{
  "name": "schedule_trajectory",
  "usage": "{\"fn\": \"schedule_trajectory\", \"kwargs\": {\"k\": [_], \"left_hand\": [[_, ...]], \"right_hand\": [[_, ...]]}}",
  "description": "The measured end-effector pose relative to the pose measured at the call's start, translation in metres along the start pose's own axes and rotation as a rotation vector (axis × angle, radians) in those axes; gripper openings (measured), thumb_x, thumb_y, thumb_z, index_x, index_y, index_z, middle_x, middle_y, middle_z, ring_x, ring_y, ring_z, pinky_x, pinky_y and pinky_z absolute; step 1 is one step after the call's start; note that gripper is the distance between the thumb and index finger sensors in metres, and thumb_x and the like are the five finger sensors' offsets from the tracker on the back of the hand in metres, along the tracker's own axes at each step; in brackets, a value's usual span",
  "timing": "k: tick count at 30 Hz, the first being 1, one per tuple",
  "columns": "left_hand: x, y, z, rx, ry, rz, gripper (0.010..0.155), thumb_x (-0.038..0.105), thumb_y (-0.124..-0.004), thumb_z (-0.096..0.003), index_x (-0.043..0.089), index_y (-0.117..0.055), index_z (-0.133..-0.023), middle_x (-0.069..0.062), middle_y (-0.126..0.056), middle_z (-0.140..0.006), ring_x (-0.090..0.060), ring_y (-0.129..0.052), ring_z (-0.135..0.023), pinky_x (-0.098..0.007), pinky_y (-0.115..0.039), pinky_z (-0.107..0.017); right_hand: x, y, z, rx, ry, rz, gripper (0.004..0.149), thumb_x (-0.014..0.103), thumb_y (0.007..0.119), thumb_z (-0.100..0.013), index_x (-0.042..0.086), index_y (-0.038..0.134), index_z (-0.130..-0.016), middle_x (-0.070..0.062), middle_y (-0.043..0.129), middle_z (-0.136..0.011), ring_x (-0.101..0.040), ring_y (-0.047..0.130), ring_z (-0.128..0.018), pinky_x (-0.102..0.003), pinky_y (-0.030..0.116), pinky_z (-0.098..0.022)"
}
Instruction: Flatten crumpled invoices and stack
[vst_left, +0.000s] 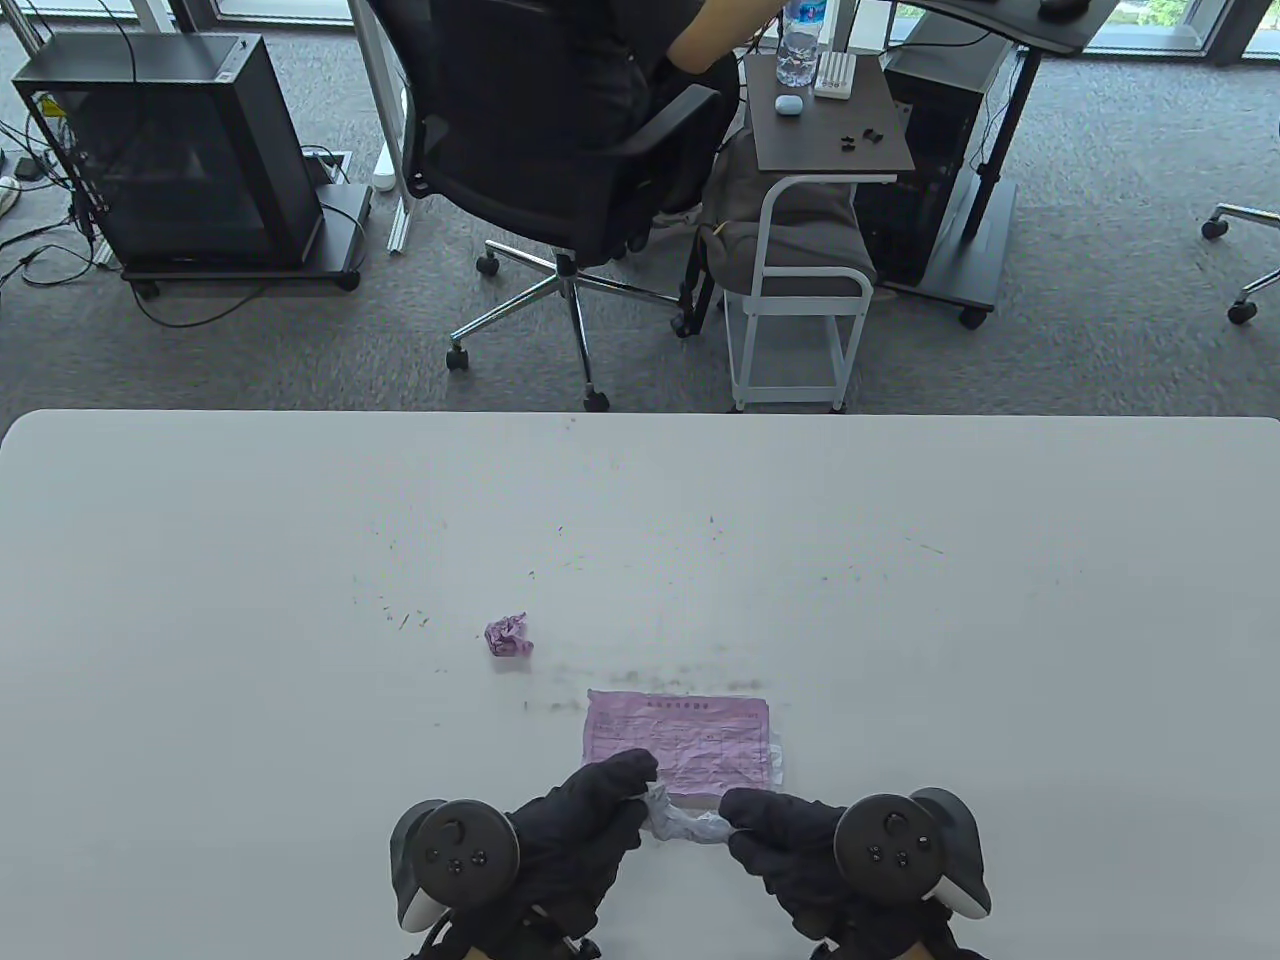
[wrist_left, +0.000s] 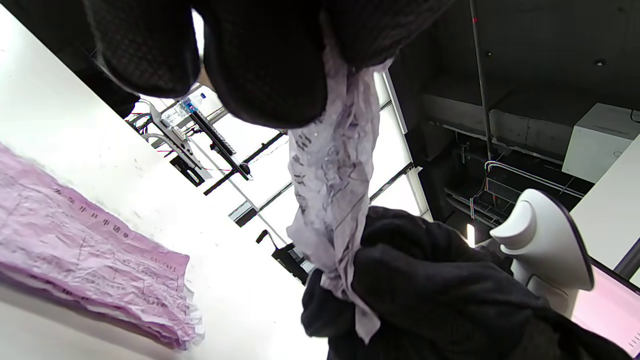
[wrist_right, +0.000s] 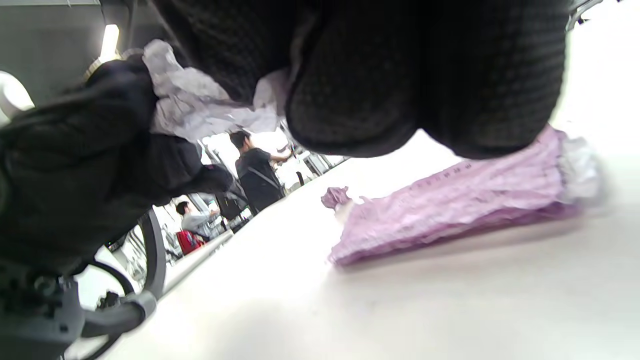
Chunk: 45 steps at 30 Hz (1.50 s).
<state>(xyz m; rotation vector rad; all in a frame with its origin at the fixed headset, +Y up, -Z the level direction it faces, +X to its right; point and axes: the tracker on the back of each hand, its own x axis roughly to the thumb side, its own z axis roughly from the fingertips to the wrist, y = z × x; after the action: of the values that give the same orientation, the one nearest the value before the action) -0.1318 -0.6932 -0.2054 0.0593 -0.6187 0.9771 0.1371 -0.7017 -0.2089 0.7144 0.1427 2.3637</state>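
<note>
A crumpled white invoice (vst_left: 688, 824) is stretched between my two hands just above the table's near edge. My left hand (vst_left: 600, 815) grips its left end and my right hand (vst_left: 775, 825) grips its right end. It also shows in the left wrist view (wrist_left: 332, 180) and the right wrist view (wrist_right: 200, 107). A stack of flattened pink invoices (vst_left: 677, 743) lies just beyond my hands, and also shows in the wrist views (wrist_left: 85, 265) (wrist_right: 450, 205). A crumpled pink ball (vst_left: 507, 635) lies to the far left of the stack, also in the right wrist view (wrist_right: 335, 196).
The white table (vst_left: 300, 600) carries small dark specks around its middle. Beyond its far edge stand an office chair (vst_left: 560, 180), a small side table (vst_left: 820, 200) and a computer case (vst_left: 190, 150) on the carpet.
</note>
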Motion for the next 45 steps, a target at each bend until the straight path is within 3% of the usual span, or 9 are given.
{"fn": "schedule_trajectory", "kwargs": {"k": [2, 5, 7, 10, 16, 32, 35, 39, 45], "left_hand": [[0.002, -0.002, 0.000, -0.011, -0.005, -0.013, 0.046, 0.021, -0.073, -0.0585, 0.007, -0.066, -0.102, -0.019, -0.080, -0.081, -0.024, -0.097, -0.050, -0.056, -0.080, -0.053], [0.006, -0.005, 0.000, -0.023, -0.017, -0.028, 0.047, 0.021, -0.073, -0.0585, 0.007, -0.064, -0.103, -0.018, -0.080, -0.080, -0.025, -0.097, -0.049, -0.056, -0.080, -0.053], [0.011, -0.009, -0.001, -0.039, -0.028, -0.056, 0.048, 0.021, -0.073, -0.0585, 0.007, -0.064, -0.103, -0.017, -0.080, -0.080, -0.025, -0.097, -0.049, -0.055, -0.080, -0.053], [0.015, -0.016, -0.002, -0.060, -0.036, -0.067, 0.048, 0.022, -0.073, -0.0586, 0.007, -0.063, -0.103, -0.017, -0.081, -0.080, -0.023, -0.098, -0.049, -0.054, -0.081, -0.053], [0.014, -0.016, -0.001, -0.040, -0.016, -0.011, 0.049, 0.024, -0.073, -0.0586, 0.007, -0.062, -0.104, -0.015, -0.082, -0.078, -0.022, -0.099, -0.046, -0.053, -0.082, -0.052], [-0.004, -0.004, -0.003, -0.032, 0.073, -0.062, 0.053, 0.025, -0.076, -0.0570, 0.005, -0.062, -0.104, -0.015, -0.083, -0.078, -0.026, -0.099, -0.047, -0.056, -0.080, -0.052], [0.002, -0.002, -0.003, -0.147, 0.042, -0.200, 0.085, 0.042, -0.083, -0.0536, 0.009, -0.032, -0.114, -0.022, -0.039, -0.109, -0.050, -0.070, -0.088, -0.067, -0.064, -0.061], [0.025, -0.008, -0.006, -0.265, -0.061, -0.476, 0.101, 0.047, -0.091, -0.0463, 0.011, -0.027, -0.115, -0.022, -0.017, -0.112, -0.058, -0.048, -0.099, -0.073, -0.053, -0.065], [0.039, -0.018, -0.007, -0.147, -0.167, -0.468, 0.050, 0.024, -0.080, -0.0554, 0.012, -0.064, -0.101, -0.021, -0.064, -0.101, -0.036, -0.091, -0.075, -0.061, -0.074, -0.058]], "right_hand": [[-0.003, 0.000, 0.000, 0.067, 0.022, -0.006, 0.052, 0.038, 0.080, -0.051, 0.011, 0.068, -0.093, -0.021, 0.088, -0.078, -0.022, 0.097, -0.046, -0.041, 0.090, -0.034], [0.002, -0.011, 0.006, -0.063, -0.007, 0.058, 0.075, 0.057, 0.073, -0.047, 0.011, 0.053, -0.102, -0.029, 0.064, -0.100, -0.038, 0.083, -0.071, -0.043, 0.085, -0.041], [0.011, -0.015, 0.009, -0.176, -0.073, 0.067, 0.076, 0.060, 0.072, -0.046, 0.012, 0.054, -0.102, -0.030, 0.061, -0.102, -0.043, 0.077, -0.077, -0.048, 0.083, -0.046], [0.022, -0.005, 0.005, -0.121, -0.108, 0.051, 0.076, 0.059, 0.074, -0.046, 0.011, 0.055, -0.102, -0.031, 0.058, -0.103, -0.046, 0.073, -0.081, -0.054, 0.078, -0.050], [0.028, 0.011, -0.004, -0.145, -0.120, -0.015, 0.042, 0.035, 0.080, -0.050, 0.015, 0.076, -0.086, -0.022, 0.089, -0.080, -0.032, 0.096, -0.056, -0.051, 0.086, -0.042], [-0.005, -0.006, 0.004, -0.264, 0.054, -0.333, 0.040, 0.030, 0.079, -0.051, 0.007, 0.078, -0.083, -0.015, 0.099, -0.058, -0.023, 0.101, -0.037, -0.044, 0.091, -0.030], [-0.005, -0.005, 0.003, -0.212, 0.055, -0.255, 0.041, 0.030, 0.080, -0.051, 0.007, 0.078, -0.084, -0.015, 0.099, -0.059, -0.023, 0.101, -0.038, -0.044, 0.091, -0.031], [0.000, 0.001, -0.002, -0.157, 0.005, -0.249, 0.041, 0.030, 0.081, -0.050, 0.007, 0.077, -0.084, -0.015, 0.099, -0.061, -0.023, 0.101, -0.039, -0.044, 0.091, -0.032], [0.007, 0.007, -0.005, -0.076, -0.047, -0.213, 0.043, 0.024, 0.084, -0.049, 0.008, 0.074, -0.087, -0.016, 0.096, -0.066, -0.026, 0.099, -0.045, -0.046, 0.089, -0.036]]}}
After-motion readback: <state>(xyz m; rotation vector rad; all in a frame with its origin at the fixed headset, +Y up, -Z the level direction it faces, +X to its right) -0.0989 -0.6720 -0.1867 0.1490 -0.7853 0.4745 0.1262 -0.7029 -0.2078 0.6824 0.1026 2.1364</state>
